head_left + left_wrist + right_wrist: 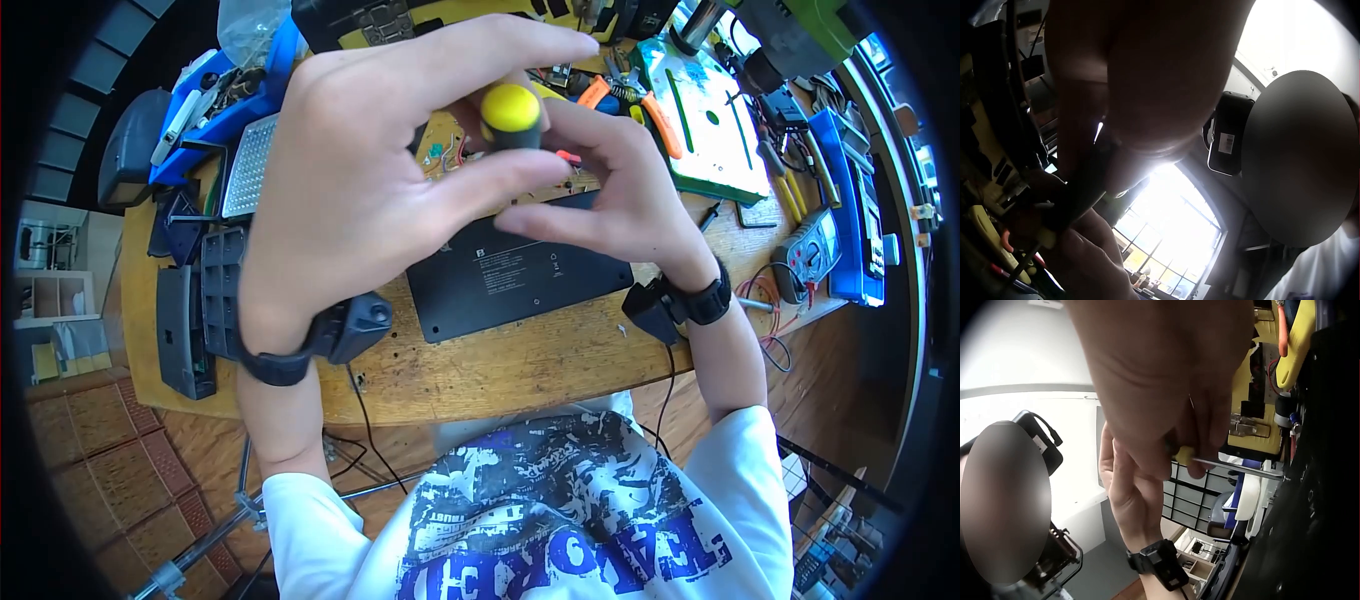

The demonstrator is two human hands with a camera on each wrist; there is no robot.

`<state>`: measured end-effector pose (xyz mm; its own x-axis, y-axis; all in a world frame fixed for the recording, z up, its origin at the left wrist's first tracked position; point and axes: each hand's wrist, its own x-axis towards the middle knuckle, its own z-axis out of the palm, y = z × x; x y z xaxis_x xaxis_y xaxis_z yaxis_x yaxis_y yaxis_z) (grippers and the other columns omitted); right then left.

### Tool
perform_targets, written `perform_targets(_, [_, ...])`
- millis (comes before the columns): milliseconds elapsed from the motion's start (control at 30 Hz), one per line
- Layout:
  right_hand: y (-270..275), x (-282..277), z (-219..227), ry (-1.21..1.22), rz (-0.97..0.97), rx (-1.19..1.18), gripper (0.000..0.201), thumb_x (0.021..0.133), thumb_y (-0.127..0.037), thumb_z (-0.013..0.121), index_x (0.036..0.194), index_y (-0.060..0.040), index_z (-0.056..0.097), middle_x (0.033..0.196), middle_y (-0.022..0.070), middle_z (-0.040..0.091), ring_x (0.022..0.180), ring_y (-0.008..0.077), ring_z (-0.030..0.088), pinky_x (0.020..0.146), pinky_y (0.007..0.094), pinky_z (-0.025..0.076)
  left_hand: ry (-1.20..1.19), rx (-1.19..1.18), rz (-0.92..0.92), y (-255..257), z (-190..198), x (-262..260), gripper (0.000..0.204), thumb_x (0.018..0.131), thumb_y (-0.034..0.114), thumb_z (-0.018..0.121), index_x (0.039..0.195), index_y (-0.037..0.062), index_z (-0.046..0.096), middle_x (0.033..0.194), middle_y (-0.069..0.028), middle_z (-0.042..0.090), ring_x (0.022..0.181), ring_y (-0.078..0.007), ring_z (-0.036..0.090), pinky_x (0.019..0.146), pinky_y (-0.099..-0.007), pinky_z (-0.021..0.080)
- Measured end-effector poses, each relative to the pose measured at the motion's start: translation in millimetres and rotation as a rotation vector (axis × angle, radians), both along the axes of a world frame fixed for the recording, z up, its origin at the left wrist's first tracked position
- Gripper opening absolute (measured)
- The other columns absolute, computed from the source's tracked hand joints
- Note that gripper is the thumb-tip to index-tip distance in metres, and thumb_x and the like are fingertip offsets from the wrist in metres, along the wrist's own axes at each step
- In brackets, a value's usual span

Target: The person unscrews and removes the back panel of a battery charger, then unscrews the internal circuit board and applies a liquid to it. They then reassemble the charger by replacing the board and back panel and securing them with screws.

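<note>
In the head view a screwdriver (511, 107) with a yellow-capped, dark handle stands between both hands, its butt end facing up. My left hand (350, 185) holds the upper handle, thumb on the near side and fingers curving around beyond it. Lower down, my right hand (630, 195) pinches the screwdriver near its yellow collar (1185, 455), as the right wrist view shows. From there the metal shaft (1238, 467) runs down to the black laptop-like device (510, 275), its tip right at the surface. That device lies flat with its printed underside up, partly hidden by the hands.
Orange-handled pliers (660, 125) lie beyond the right hand, beside a green-edged machine base (710, 120). A multimeter (808, 255) with leads and a blue tray (850, 200) stand at the right. Grey plastic parts (180, 330) and a blue bin (270, 90) occupy the left.
</note>
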<state>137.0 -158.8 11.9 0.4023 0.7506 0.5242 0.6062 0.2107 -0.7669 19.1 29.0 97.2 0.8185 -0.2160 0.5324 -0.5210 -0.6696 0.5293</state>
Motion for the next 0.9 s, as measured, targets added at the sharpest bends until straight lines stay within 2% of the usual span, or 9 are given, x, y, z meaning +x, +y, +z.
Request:
perform_targets(67, [1, -1, 0, 0.003, -0.014, 0.019, 0.040, 0.086, -0.019, 0.093, 0.115, -0.0008, 0.074, 0.101, 0.0076, 0.078, 0.094, 0.0185, 0.077, 0.087, 0.0326, 0.060, -0.083, 0.073, 0.130, -4, -5, -1, 0.057, 0.080, 0.011, 0.095, 0.135, 0.0087, 0.078, 0.101, -0.0057, 0.079, 0.093, -0.0141, 0.075, 0.086, -0.0282, 0.060])
perform_targets(200, [-4, 3, 6, -0.052, -0.067, -0.152, 0.050, 0.084, -0.015, 0.094, 0.126, -0.0006, 0.070, 0.099, 0.0086, 0.079, 0.095, 0.0189, 0.078, 0.087, 0.0334, 0.060, -0.248, 0.179, 0.074, 1, -9, 8, 0.059, 0.081, 0.022, 0.096, 0.135, 0.0079, 0.077, 0.109, -0.0076, 0.080, 0.094, -0.0156, 0.075, 0.087, -0.0287, 0.059])
perform_targets(333, [-7, 8, 5, 0.022, 0.050, -0.052, 0.053, 0.088, -0.015, 0.090, 0.133, -0.0008, 0.066, 0.104, 0.0117, 0.081, 0.100, 0.0215, 0.079, 0.090, 0.0345, 0.059, -0.074, 0.082, 0.023, 12, -5, 3, 0.057, 0.082, 0.024, 0.096, 0.134, 0.0082, 0.078, 0.109, -0.0062, 0.080, 0.094, -0.0161, 0.075, 0.086, -0.0293, 0.060])
perform_targets(400, [-10, 6, 10, 0.176, 0.110, -0.231, 0.068, 0.090, -0.009, 0.089, 0.148, 0.0019, 0.057, 0.132, 0.0084, 0.071, 0.126, 0.0166, 0.068, 0.111, 0.0339, 0.052, -0.088, 0.093, 0.077, 11, -5, -1, 0.054, 0.083, 0.022, 0.094, 0.133, 0.0080, 0.078, 0.107, -0.0059, 0.079, 0.094, -0.0162, 0.075, 0.085, -0.0290, 0.060])
perform_targets(433, [-6, 1, 9, 0.122, 0.046, -0.161, 0.051, 0.089, -0.011, 0.091, 0.132, 0.0006, 0.066, 0.114, 0.0048, 0.074, 0.108, 0.0127, 0.070, 0.098, 0.0313, 0.056, -0.099, 0.100, 0.132, 11, -5, -1, 0.052, 0.084, 0.020, 0.093, 0.132, 0.0077, 0.079, 0.106, -0.0057, 0.079, 0.094, -0.0164, 0.075, 0.084, -0.0288, 0.060])
perform_targets(567, [-4, 2, 8, -0.088, -0.080, -0.153, 0.033, 0.086, -0.025, 0.094, 0.106, -0.0047, 0.077, 0.093, 0.0066, 0.078, 0.087, 0.0174, 0.076, 0.080, 0.0312, 0.059, -0.183, 0.229, 0.180, 8, -5, 2, 0.049, 0.083, 0.016, 0.093, 0.129, 0.0074, 0.080, 0.105, -0.0055, 0.080, 0.092, -0.0168, 0.076, 0.082, -0.0291, 0.059])
perform_targets(667, [-8, 7, 13, -0.118, -0.042, -0.242, 0.034, 0.086, -0.024, 0.094, 0.109, -0.0043, 0.078, 0.096, 0.0076, 0.079, 0.088, 0.0184, 0.076, 0.081, 0.0325, 0.059, -0.230, 0.223, 0.124, 6, -3, 5, 0.045, 0.080, 0.015, 0.096, 0.121, 0.0050, 0.081, 0.101, -0.0067, 0.080, 0.089, -0.0186, 0.077, 0.081, -0.0304, 0.060])
perform_targets(733, [-9, 10, 8, -0.127, 0.018, -0.192, 0.033, 0.087, -0.022, 0.093, 0.110, -0.0041, 0.078, 0.097, 0.0081, 0.079, 0.089, 0.0190, 0.077, 0.082, 0.0330, 0.059, -0.163, 0.030, 0.018, 7, -7, 6, 0.040, 0.077, 0.013, 0.097, 0.112, 0.0025, 0.081, 0.093, -0.0081, 0.078, 0.084, -0.0201, 0.075, 0.079, -0.0308, 0.059])
perform_targets(900, [-11, -4, 11, 0.008, 0.023, -0.146, 0.029, 0.087, -0.016, 0.090, 0.109, -0.0024, 0.077, 0.098, 0.0093, 0.080, 0.092, 0.0225, 0.078, 0.087, 0.0342, 0.061, -0.167, 0.128, 0.009, 4, 1, 0, 0.039, 0.075, 0.017, 0.099, 0.106, 0.0014, 0.080, 0.089, -0.0094, 0.077, 0.083, -0.0210, 0.074, 0.076, -0.0304, 0.058])
